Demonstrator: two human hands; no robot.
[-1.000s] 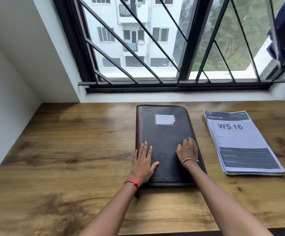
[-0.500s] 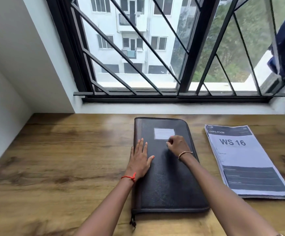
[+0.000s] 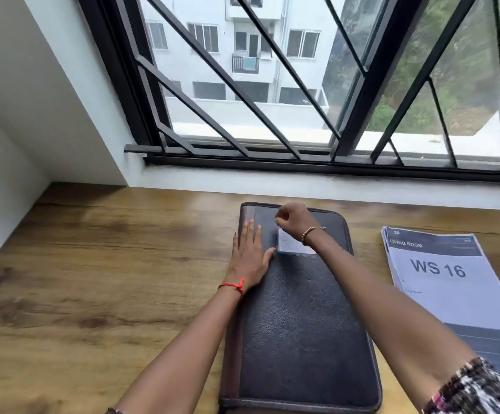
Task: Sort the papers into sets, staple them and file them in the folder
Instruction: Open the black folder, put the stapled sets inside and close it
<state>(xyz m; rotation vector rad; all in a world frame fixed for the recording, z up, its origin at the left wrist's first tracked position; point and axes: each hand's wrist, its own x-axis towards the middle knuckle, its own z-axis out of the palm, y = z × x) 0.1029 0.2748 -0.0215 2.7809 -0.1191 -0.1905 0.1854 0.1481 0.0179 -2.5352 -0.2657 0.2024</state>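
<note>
Dark leather folder (image 3: 302, 339): closed, flat on the wood-grain table (image 3: 93, 279), long axis running 6 to 12 o'clock, roughly centred in front of the person. A brown spine strip runs along its 9 o'clock side. A pale label card (image 3: 287, 246) sits on the cover toward the 12 o'clock end.

Left hand (image 3: 250, 255): palm down on the cover at about 10 o'clock of the folder, lying partly over the spine strip. The fingers are straight and held close together, and the thumb is angled out toward 3 o'clock, its tip just beside the label card. A red thread (image 3: 233, 285) is on the wrist.

Right hand (image 3: 295, 221): at the folder's 12 o'clock edge, above the label card, the forearm crossing the cover from 4 o'clock. The fingers are curled into a loose fist, thumb and forefinger tips meeting on the 9 o'clock side. Cannot tell whether anything is pinched between them; that region is blurred. A beaded bracelet (image 3: 311, 233) is on the wrist, and a patterned sleeve (image 3: 475, 386) shows at the 5 o'clock corner of view.

Papers (image 3: 439, 282): one stack lying flat at 3 o'clock of the folder, apart from it, the top sheet printed "LIVING ROOM" and "WS 16". The stack is untouched by either hand.

A black window grille (image 3: 242, 85) spans 12 o'clock beyond the table's far edge.
</note>
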